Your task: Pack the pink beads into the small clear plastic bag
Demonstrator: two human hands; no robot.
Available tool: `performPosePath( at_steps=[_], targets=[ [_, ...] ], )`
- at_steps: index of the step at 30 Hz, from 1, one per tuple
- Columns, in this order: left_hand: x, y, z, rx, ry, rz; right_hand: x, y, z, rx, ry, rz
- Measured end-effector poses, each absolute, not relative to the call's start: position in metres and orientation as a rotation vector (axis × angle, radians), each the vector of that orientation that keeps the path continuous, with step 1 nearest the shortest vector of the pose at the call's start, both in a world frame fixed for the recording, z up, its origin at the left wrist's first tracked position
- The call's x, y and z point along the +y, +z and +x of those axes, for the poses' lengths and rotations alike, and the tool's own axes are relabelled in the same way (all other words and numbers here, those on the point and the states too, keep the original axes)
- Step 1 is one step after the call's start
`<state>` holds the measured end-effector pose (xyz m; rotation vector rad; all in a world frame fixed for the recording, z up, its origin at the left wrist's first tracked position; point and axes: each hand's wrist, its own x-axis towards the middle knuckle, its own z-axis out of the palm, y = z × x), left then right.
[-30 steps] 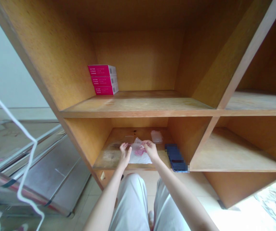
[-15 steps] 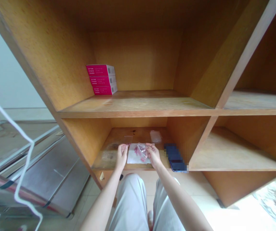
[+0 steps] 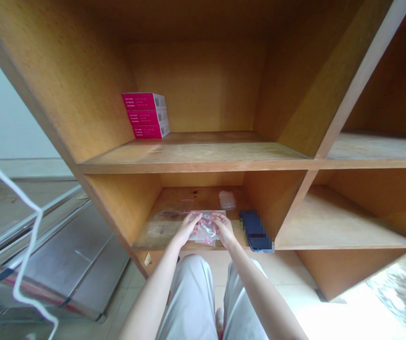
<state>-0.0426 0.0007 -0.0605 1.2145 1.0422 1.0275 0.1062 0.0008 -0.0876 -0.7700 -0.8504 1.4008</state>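
Note:
A small clear plastic bag (image 3: pixel 208 230) with pink bits at its bottom hangs between my two hands, low over the shelf. My left hand (image 3: pixel 189 224) pinches the bag's upper left edge. On the other side my right hand (image 3: pixel 222 225) has its thumb and fingers closed on the upper right edge. Beneath lies a white sheet of paper (image 3: pixel 194 240), mostly covered by the bag and hands. More pink bits show around my left fingers, too small to make out clearly.
Clear bags (image 3: pixel 227 200) lie flat behind the paper, with another clear bag (image 3: pixel 187 204) to their left. A dark phone (image 3: pixel 258 231) rests at the right. Three pink boxes (image 3: pixel 146 116) are stacked on the upper shelf (image 3: pixel 206 153). A metal cart (image 3: pixel 78 264) stands at left.
My left hand has come right to the bag and now grips it together with my right hand. The bag's mouth is spread between them. The view has shifted slightly.

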Motion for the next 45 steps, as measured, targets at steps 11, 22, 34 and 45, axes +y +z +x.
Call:
performPosePath(
  at_steps=[11,22,34,45],
  targets=[
    [-0.006,-0.069,-0.048,1.072,1.094,1.284,-0.004,-0.086,0.104,-0.884,1.373,-0.853],
    [-0.004,-0.087,-0.054,0.981,1.186,1.041,-0.002,-0.091,0.103,-0.919,1.387,-0.873],
    [-0.006,-0.086,-0.053,1.047,1.184,1.116,-0.003,-0.091,0.103,-0.957,1.331,-0.878],
    [-0.007,-0.086,-0.053,1.045,1.170,1.113,-0.004,-0.090,0.104,-1.015,1.308,-0.900]
  ],
)
